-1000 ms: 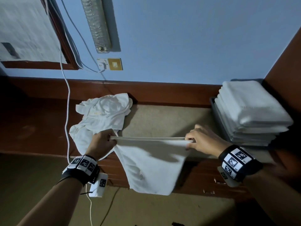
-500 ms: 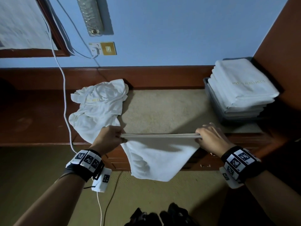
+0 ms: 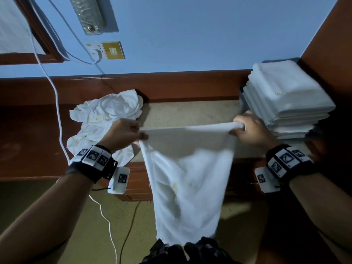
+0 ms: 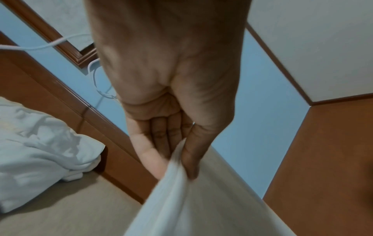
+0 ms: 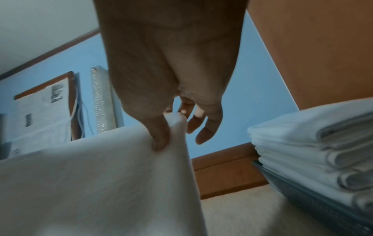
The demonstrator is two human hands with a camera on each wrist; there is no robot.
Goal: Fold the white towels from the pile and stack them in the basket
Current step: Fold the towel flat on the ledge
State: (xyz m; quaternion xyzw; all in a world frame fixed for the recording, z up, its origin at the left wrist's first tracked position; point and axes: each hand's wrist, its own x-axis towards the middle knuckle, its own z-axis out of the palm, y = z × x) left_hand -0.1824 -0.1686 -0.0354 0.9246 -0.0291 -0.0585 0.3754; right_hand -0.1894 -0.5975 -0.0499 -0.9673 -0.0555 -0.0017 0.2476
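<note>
Item in hand: white towel [image 3: 185,180], held in the air at frame centre of the head view, top edge stretched level between both hands, the rest hanging free below the front edge of the wooden counter [image 3: 34,130].
Left hand [image 3: 122,135]: pinches the left top corner; the left wrist view shows the thumb [image 4: 191,158] on one face of the cloth and the fingers on the other.
Right hand [image 3: 251,130]: pinches the right top corner between the thumb [image 5: 159,135] and a finger behind the cloth; the other fingers hang loose and hold nothing.
Handling, judged: soft and limp, no stiffness of its own; it sags wherever it is unsupported. Light enough for a two-finger pinch at each corner. The terry surface looks grippy, so slip is unlikely. Not fragile.
Where to hold, judged: the two top corners, as now, keep the edge taut and square for folding; a grip mid-edge would let the corners droop.
Unfolded pile [image 3: 106,119]: crumpled white towels at left centre of the head view, on the counter, just behind the left hand.
Folded stack [image 3: 285,100]: neat white towels at right of the frame, standing well above the basket [image 5: 322,206], whose dark wall shows beneath them.
Risk, judged: the stack is tall, so an uneven fold laid on top could slide.
Lower hem: blurred; its condition cannot be told.
</note>
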